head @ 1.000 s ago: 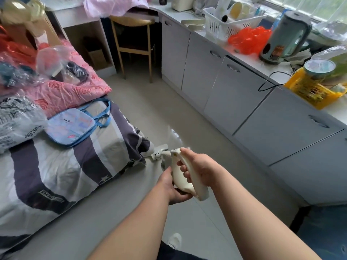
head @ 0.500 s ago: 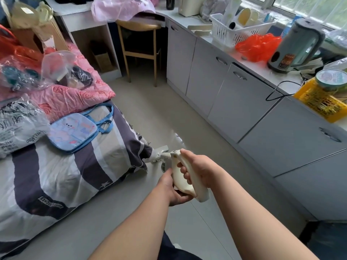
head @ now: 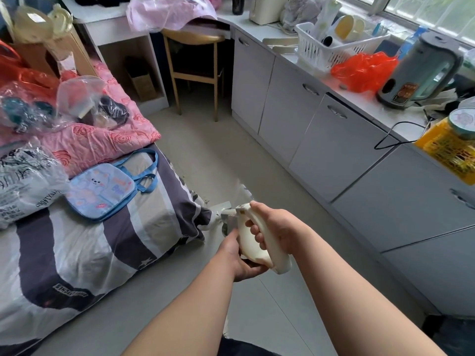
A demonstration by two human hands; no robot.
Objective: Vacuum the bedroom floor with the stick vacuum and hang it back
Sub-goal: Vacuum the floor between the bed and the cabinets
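A cream stick vacuum (head: 250, 237) points down and away from me toward the foot of the bed. My right hand (head: 276, 229) grips its handle from the right, fingers wrapped round the grip. My left hand (head: 235, 255) holds the underside of the vacuum body from the left. The tube and floor head are mostly hidden behind my hands; a pale grey piece of the vacuum (head: 221, 207) shows at the corner of the striped duvet (head: 108, 242).
The bed on the left carries a pink quilt (head: 102, 142), a blue bag (head: 102, 190) and plastic bags. Grey cabinets (head: 334, 150) run along the right under a cluttered counter with a kettle (head: 421, 73). A wooden chair (head: 195, 62) stands at the far end. Grey floor (head: 226, 155) lies between.
The view has tilted up a little, so the room has slid downward in the frame. Both hands keep the same hold on the vacuum, roughly in place.
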